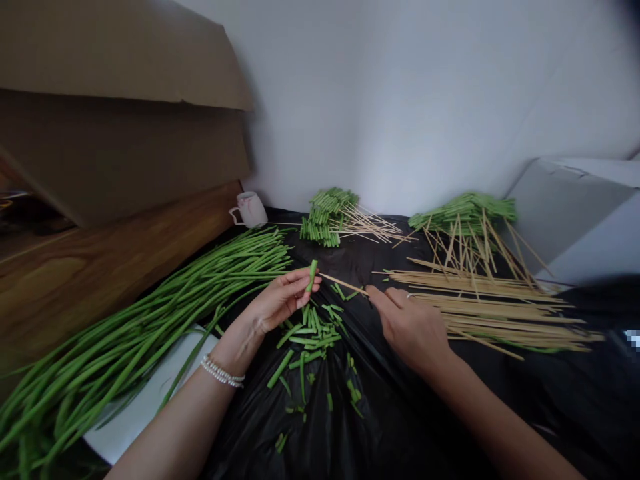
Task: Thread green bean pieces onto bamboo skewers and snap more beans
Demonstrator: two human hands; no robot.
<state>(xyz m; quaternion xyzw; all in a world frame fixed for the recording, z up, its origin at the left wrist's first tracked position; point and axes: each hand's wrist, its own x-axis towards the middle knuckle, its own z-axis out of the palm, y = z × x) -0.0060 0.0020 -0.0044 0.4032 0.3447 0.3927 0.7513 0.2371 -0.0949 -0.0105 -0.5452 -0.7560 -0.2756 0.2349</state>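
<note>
My left hand (287, 294) pinches a short cut piece of garlic scape (312, 275), held upright between thumb and fingers. In my right hand (411, 323) is a bamboo skewer (343, 283), its tip pointing left, close to the scape piece; whether it touches is hard to tell. Below the hands lie loose cut scape pieces (315, 337), scattered on black plastic sheeting (345, 440). Several bare skewers (505, 310) are spread beside my right hand. Long uncut garlic scapes (165, 313) lie in a bundle to the left, partly over a white board or tray (150, 400).
At the back stand two piles of skewered scapes, a middle pile (327, 217) and a right pile (465, 212). A white mug (250, 209) is near the wall. A cardboard box (125, 100) rises at left, and a white box (575, 220) stands at right.
</note>
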